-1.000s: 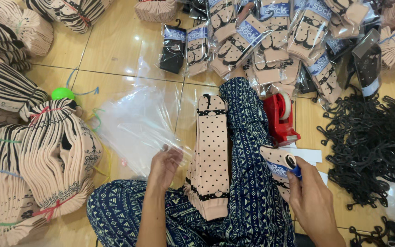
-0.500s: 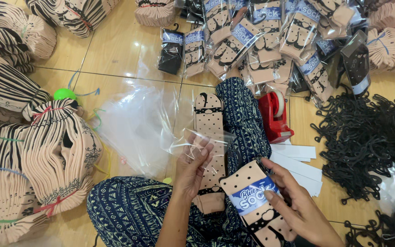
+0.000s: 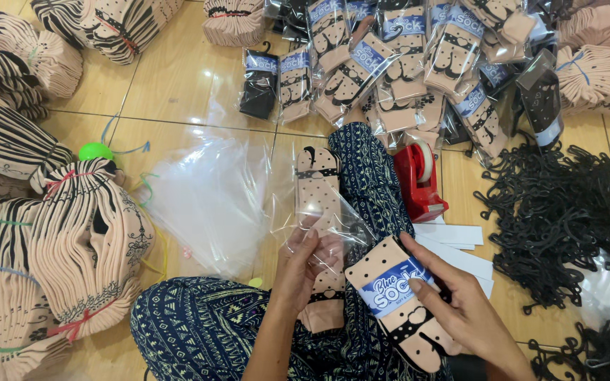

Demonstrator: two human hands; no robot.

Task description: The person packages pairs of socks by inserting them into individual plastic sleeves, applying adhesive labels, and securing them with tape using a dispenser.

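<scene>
My right hand (image 3: 460, 303) holds a folded pair of beige dotted socks (image 3: 397, 300) wrapped in a blue and white paper band, low in the middle over my patterned trouser leg (image 3: 368, 169). My left hand (image 3: 303, 264) grips a clear plastic bag (image 3: 323, 219) and holds it open just left of the banded socks. Under the bag, a loose beige dotted sock (image 3: 318, 185) lies lengthwise on my leg.
A stack of clear bags (image 3: 210, 197) lies on the tiled floor to the left. Bundles of beige socks (image 3: 72, 247) fill the left side. Bagged socks (image 3: 404, 63) pile at the top. A red tape dispenser (image 3: 418, 180), white cards (image 3: 453, 236) and black hangers (image 3: 566, 219) sit right.
My right hand lifted the banded socks from my right knee toward the middle. My left hand picked up a clear bag and raised it beside them.
</scene>
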